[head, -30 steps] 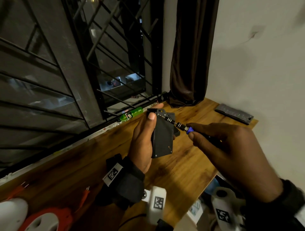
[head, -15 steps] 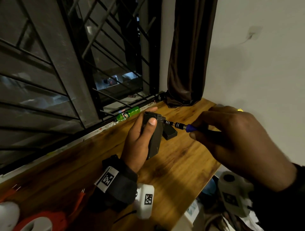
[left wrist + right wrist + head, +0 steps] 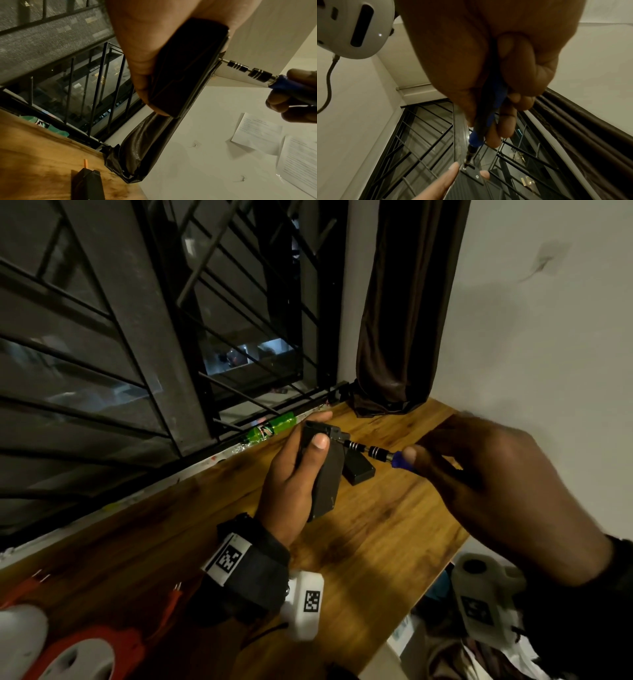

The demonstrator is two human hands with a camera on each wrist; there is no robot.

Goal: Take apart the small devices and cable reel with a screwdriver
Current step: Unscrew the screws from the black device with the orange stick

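Note:
My left hand (image 3: 298, 470) grips a flat black device (image 3: 327, 474) upright above the wooden table (image 3: 376, 542), thumb on its near face and fingers behind it. In the left wrist view the black device (image 3: 185, 70) fills the palm. My right hand (image 3: 486, 484) holds a blue-handled screwdriver (image 3: 380, 453) level, its bit set against the device's top corner. The right wrist view shows the screwdriver (image 3: 488, 121) tip at a corner screw of the device (image 3: 471, 174). A red and white cable reel (image 3: 75, 655) lies at the bottom left.
A second small black box (image 3: 358, 469) lies on the table just behind the held device. A green bottle (image 3: 270, 429) lies on the window sill. A brown curtain (image 3: 404, 320) hangs at the table's far corner beside a barred window. The table's right edge drops to clutter below.
The left hand has turned the device more edge-on and shifted slightly left. The right hand has risen and brought the screwdriver level against the top corner.

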